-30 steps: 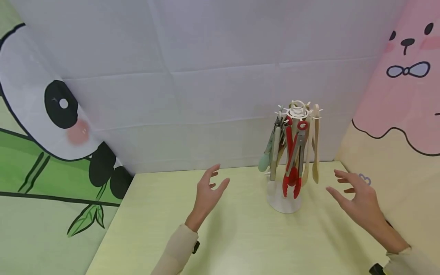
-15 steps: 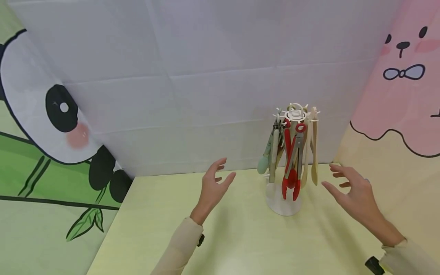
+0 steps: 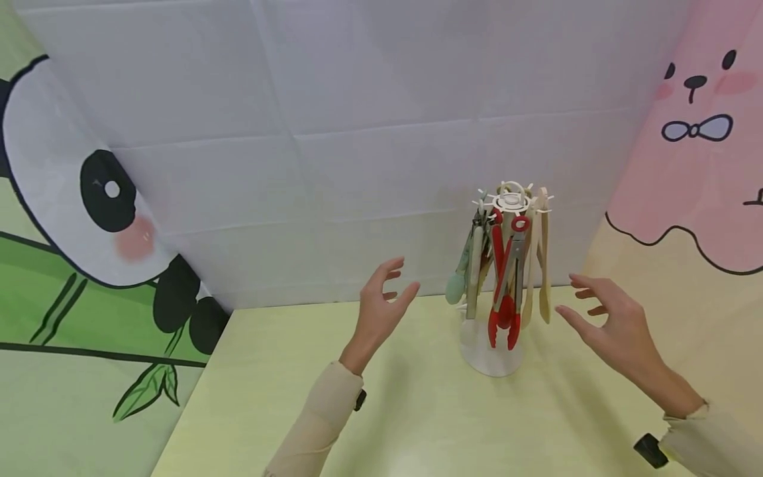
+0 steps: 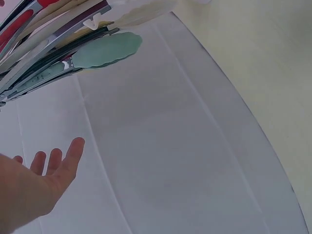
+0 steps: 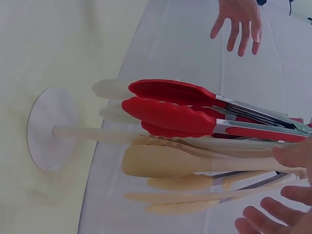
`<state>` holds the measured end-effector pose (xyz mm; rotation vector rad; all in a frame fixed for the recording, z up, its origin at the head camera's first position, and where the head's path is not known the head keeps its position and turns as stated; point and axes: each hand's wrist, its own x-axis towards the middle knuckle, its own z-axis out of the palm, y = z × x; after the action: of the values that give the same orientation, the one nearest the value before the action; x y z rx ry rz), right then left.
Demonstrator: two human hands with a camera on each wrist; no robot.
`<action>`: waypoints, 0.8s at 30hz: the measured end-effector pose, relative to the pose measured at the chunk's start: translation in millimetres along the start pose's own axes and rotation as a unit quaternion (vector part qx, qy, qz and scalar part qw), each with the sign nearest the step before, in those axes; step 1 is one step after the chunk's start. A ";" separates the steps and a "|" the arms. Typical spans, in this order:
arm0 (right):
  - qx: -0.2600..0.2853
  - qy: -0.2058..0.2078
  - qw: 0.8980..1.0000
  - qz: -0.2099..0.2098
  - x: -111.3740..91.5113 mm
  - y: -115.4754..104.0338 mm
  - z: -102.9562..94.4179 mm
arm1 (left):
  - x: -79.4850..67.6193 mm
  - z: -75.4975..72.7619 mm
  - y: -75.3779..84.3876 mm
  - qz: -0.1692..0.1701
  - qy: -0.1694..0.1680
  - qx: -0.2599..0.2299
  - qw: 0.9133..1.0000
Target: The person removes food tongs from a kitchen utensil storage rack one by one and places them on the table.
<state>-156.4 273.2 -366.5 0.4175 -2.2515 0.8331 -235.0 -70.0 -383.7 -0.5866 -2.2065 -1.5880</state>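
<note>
A white utensil rack [image 3: 511,202] with a round base [image 5: 51,129] stands on the table, hung with several kitchen utensils. Red-tipped tongs [image 3: 508,311] hang at its front. Pale wooden-coloured utensils [image 5: 165,161] hang on the right and a mint-green utensil [image 4: 107,50] on the left. My left hand [image 3: 381,318] is raised left of the rack, fingers relaxed and apart, holding nothing. On the rack's other side is my right hand [image 3: 614,324], also with loose spread fingers and nothing held. In the right wrist view its fingers [image 5: 263,219] overlap the handle end of the utensils.
The pale yellow table [image 3: 268,397] ends at a white cloth backdrop [image 3: 298,165]. A panda-printed cloth [image 3: 53,165] borders the left side, and a pink-and-cream printed cloth [image 3: 703,179] the right.
My left hand has moved up and to the right, closer to the rack. The right hand has risen slightly and shifted left toward it. The rack's utensils hang as before.
</note>
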 end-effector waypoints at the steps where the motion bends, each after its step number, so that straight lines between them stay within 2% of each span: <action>1: -0.002 -0.002 1.000 0.001 0.8 -0.9 -0.4 | 1.8 0.9 2.3 0.001 -0.001 -0.003 1.000; 7: -0.007 -0.007 1.000 -0.005 6.2 -4.8 -1.4 | 12.5 6.0 15.2 0.003 -0.004 -0.002 1.000; 15: -0.013 -0.005 1.000 -0.018 14.6 -6.8 -1.2 | 24.5 14.2 23.7 0.014 -0.012 0.000 1.000; 24: -0.018 -0.005 1.000 -0.018 22.9 -9.7 -2.6 | 40.9 16.9 35.5 0.031 -0.011 -0.011 0.999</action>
<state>-166.5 266.5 -344.7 0.4452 -2.2584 0.7725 -251.9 -38.9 -339.4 -0.6740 -2.1675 -1.5845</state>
